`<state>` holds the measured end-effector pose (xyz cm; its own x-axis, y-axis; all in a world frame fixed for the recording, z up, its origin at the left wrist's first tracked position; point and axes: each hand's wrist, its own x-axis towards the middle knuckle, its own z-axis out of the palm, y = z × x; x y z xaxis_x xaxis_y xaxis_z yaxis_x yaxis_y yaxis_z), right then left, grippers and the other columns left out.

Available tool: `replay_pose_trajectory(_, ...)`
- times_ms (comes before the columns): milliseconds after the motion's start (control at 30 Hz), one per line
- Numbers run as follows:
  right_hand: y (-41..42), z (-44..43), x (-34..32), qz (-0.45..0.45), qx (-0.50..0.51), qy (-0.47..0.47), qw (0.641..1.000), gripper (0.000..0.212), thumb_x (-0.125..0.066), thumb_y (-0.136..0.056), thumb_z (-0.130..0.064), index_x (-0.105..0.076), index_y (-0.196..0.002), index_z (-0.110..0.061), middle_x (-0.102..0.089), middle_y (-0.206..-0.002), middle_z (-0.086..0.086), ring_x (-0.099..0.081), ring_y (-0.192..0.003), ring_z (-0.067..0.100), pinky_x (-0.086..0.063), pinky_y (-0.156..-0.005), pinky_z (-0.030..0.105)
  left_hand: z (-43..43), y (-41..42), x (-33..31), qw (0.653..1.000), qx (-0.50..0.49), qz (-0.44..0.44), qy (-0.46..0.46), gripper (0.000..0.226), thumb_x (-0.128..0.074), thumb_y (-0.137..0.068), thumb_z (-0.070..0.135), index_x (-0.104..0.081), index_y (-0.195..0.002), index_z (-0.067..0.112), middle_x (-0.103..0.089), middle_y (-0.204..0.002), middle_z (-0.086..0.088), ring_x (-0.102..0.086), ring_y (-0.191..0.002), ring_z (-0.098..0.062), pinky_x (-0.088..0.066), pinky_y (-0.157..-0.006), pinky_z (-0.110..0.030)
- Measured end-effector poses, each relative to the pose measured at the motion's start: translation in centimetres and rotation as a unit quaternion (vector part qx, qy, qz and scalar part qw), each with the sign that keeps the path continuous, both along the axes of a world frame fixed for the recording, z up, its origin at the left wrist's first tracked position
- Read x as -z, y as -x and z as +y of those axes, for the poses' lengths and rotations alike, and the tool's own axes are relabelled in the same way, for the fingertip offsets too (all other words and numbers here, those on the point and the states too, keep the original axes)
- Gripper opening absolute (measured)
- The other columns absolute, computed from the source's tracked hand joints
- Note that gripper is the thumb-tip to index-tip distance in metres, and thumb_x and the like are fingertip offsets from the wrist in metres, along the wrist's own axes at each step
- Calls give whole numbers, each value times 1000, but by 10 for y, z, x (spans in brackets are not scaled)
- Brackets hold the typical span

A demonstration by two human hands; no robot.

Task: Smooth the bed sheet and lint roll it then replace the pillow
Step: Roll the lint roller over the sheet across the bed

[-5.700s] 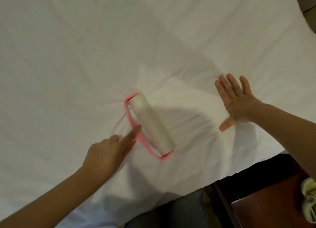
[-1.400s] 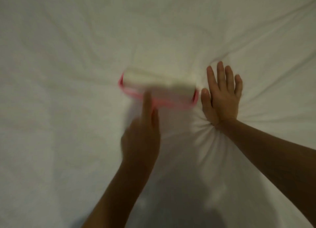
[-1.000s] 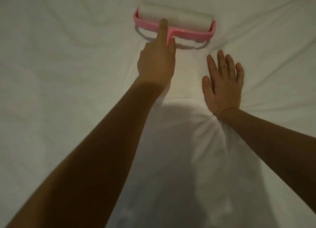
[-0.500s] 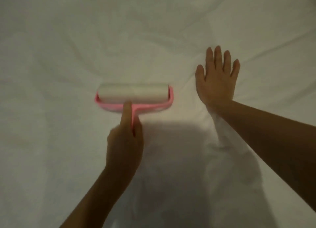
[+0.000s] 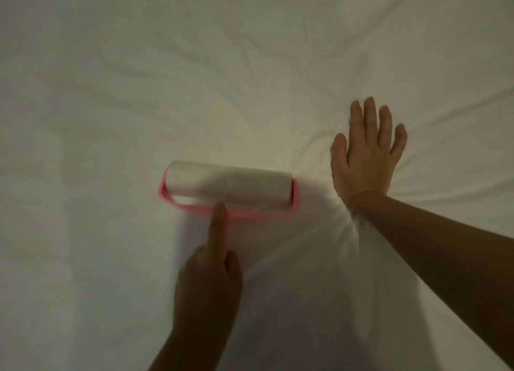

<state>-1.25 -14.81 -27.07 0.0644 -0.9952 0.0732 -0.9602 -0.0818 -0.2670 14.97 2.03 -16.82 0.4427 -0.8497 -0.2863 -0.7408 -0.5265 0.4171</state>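
Rolling lint off the bed sheet (image 5: 111, 92) is the step in hand, by my reading. The left hand (image 5: 207, 284) grips the lint roller (image 5: 229, 188) by its pink handle, fingers curled round it and the forefinger laid straight along the stem to the pink frame. The white roll lies crosswise on the sheet just beyond that fingertip. To the right of the grip, near the roller's end but apart from it, the right hand (image 5: 364, 159) lies flat on the sheet, fingers straight and slightly spread, the palm bearing down. Creases fan out from under its heel and wrist, and more folds run across the sheet beyond the roller. The next move, as I judge it, calls for a straight stroke out from the grip over those folds, with the flat hand holding the cloth taut so that the sticky roll does not drag it into fresh wrinkles. The pillow is not in view, so replacing it looks not yet done. No brand, label or writing can be read on the roller or the sheet; the picture is dim and a little blurred.
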Motion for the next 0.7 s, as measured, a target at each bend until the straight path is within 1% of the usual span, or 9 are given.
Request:
replay_pose_trajectory(67,0,0,3,-2,0,7,1000,62,-18,-94,-41,-26,-150,-15,-23,-157,7,-15,-145,29,3,-114,41,-15,-5,0,999,43,-31,-2,78,-72,-66,-9,-46,-137,8,-57,-54,-23,-56,-42,-39,-42,-36,-36)
replay_pose_trajectory(133,-1,-1,5,-7,0,14,1000,62,-20,-94,-42,-28,-149,-15,-24,-156,8,-17,-144,30,3,-114,39,-64,-6,4,995,33,-87,22,70,-58,-83,-1,-32,-145,18,-62,-76,-29,-61,-68,-45,-48,-57,-43)
replay_pose_trajectory(233,0,-1,5,-13,2,15,1000,62,-20,-94,-42,-29,-149,-15,-24,-156,7,-17,-144,30,4,-113,38,-137,-9,11,980,0,-134,145,59,-45,-91,2,-30,-147,15,-62,-96,-27,-63,-88,-39,-49,-74,-38)
replay_pose_trajectory(300,0,0,5,-13,1,21,1000,61,-21,-94,-42,-29,-149,-15,-25,-156,7,-17,-144,30,4,-113,39,-162,-2,9,994,-15,-54,94,58,-39,-96,6,-21,-149,18,-57,-118,-21,-58,-106,-32,-46,-86,-34)
replay_pose_trajectory(333,0,-1,5,-13,0,23,1000,61,-21,-95,-42,-29,-149,-15,-25,-156,7,-17,-144,30,4,-113,38,-164,0,10,995,-16,-39,91,58,-39,-95,5,-22,-149,18,-58,-117,-19,-59,-105,-32,-47,-83,-35)
replay_pose_trajectory(400,0,-1,5,-14,-2,21,1000,61,-21,-95,-42,-28,-149,-15,-24,-156,8,-16,-144,30,5,-113,38,-142,2,10,985,0,-106,135,59,-43,-88,2,-33,-145,13,-64,-93,-23,-63,-83,-38,-46,-65,-36)
replay_pose_trajectory(533,0,-1,4,-19,2,8,1000,63,-22,-93,-42,-27,-150,-16,-22,-157,7,-14,-145,28,6,-113,36,-39,14,1,998,35,-46,8,72,-52,-87,7,-17,-148,26,-59,-74,-23,-60,-69,-43,-40,-56,-38)
replay_pose_trajectory(633,0,-2,6,-18,1,15,1000,62,-23,-93,-41,-28,-149,-15,-24,-156,8,-16,-144,30,6,-113,35,-20,19,-15,999,18,-13,-41,83,-50,-89,12,14,-136,35,-53,-75,-14,-61,-77,-39,-43,-64,-37)
replay_pose_trajectory(700,0,-2,10,-15,-3,30,999,61,-25,-94,-40,-31,-148,-14,-27,-155,10,-19,-143,32,6,-113,35,-51,12,-3,998,1,-29,-55,75,-43,-93,15,10,-142,34,-57,-86,-19,-59,-86,-41,-43,-72,-40)
